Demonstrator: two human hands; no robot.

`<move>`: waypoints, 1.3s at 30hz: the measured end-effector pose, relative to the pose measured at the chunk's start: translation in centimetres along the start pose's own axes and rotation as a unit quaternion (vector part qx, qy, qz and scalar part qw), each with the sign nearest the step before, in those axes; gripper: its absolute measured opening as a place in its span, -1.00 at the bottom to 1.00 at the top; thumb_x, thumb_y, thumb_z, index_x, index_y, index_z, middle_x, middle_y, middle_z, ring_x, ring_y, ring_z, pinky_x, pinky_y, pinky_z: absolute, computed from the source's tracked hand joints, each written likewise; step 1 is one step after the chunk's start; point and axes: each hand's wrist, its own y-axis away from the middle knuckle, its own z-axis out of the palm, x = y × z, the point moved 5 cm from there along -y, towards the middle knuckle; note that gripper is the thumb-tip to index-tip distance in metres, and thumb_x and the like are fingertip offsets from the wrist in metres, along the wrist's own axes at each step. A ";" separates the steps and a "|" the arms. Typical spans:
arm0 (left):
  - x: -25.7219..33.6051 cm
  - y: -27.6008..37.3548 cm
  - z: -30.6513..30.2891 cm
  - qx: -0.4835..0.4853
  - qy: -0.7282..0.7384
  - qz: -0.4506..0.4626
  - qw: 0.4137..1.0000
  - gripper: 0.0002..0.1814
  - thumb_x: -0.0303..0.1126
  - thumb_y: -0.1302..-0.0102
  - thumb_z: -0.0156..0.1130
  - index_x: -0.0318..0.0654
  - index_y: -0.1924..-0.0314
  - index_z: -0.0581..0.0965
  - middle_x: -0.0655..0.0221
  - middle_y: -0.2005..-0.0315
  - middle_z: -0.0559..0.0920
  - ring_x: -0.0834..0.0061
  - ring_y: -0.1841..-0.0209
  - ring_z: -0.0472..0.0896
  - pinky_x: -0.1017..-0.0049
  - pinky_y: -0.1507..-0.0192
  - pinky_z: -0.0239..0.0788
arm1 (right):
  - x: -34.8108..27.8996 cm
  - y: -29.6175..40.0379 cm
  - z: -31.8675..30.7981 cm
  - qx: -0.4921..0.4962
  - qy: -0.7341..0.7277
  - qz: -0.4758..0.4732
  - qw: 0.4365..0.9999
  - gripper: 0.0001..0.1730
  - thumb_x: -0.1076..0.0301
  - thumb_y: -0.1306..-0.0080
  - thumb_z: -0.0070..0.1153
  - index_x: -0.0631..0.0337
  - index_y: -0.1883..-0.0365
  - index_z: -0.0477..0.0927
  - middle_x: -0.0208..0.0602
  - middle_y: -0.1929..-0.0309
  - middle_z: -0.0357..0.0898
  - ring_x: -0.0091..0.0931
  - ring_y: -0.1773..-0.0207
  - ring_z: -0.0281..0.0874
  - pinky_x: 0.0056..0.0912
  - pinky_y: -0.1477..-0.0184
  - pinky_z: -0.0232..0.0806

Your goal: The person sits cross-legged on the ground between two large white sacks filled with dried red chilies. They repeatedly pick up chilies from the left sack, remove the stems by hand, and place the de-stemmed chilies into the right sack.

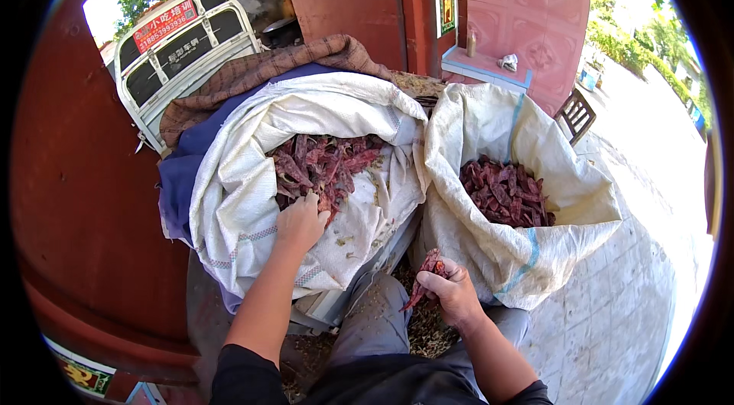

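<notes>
Dried red chillies lie heaped in the opened white woven sack before me on the left. My left hand reaches onto the near edge of this heap. Its fingertips touch the chillies and are partly hidden, so whether they grip one is unclear. Over my lap, my right hand pinches a few dried chillies between thumb and fingers. Just beyond that hand, a second woven sack with blue stripes stands upright, its mouth wide. More dark red chillies lie inside it.
Brown checked cloth and blue fabric lie around the left sack. Plant debris litters the ground between my legs. A white vehicle bearing writing, a red door and a slatted chair stand beyond.
</notes>
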 end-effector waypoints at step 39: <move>0.1 10.2 -3.6 0.138 0.364 0.038 0.920 -0.77 -0.61 -0.28 0.45 -0.33 0.05 0.74 0.26 0.15 0.63 0.37 0.13 0.62 0.38 0.06 0.49 | 4.8 -9.1 8.0 -0.144 -0.095 0.076 0.982 -0.80 0.28 -0.50 0.40 0.17 0.06 0.69 -0.45 0.38 0.69 -0.66 0.36 0.57 -0.51 0.44 0.47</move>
